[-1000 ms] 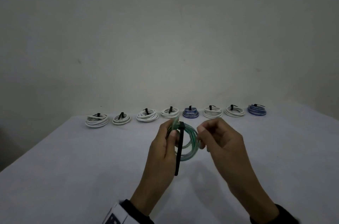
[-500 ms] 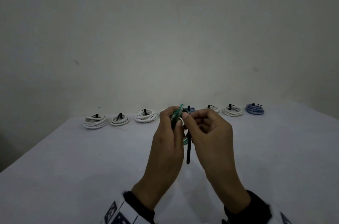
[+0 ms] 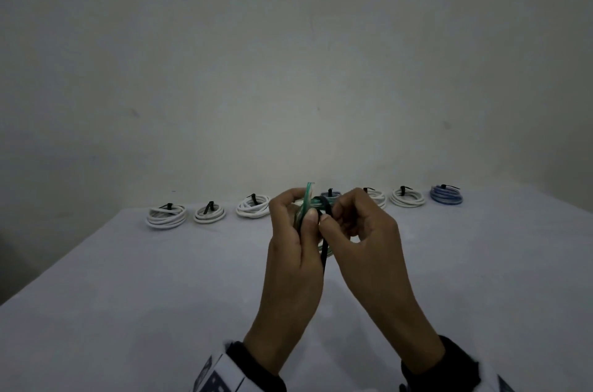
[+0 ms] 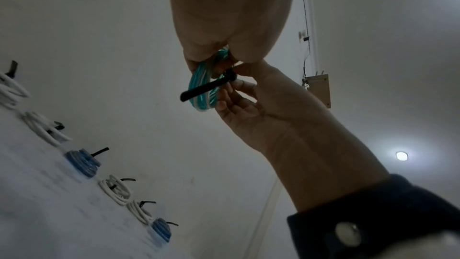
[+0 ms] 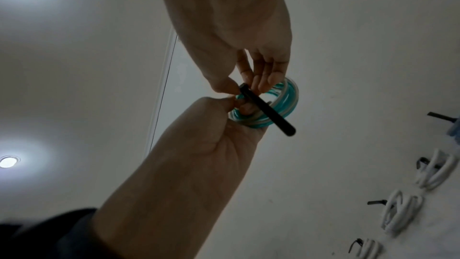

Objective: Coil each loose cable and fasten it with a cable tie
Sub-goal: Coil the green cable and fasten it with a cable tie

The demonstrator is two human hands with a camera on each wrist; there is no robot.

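Green coil (image 3: 308, 203) held edge-on above surface (image 3: 128, 279), L hand (image 3: 293, 231) fingers curled round its rim, R hand (image 3: 356, 225) fingers pinching cable tie (image 3: 324, 255) head at coil's 12 o'clock, tail hanging toward 6, so R hand nearer for cinching.

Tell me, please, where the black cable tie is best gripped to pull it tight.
Probably its free tail, pinched from below near the tip. In the right wrist view it juts straight out past the green coil, clear of both hands; the head end sits buried among fingers.
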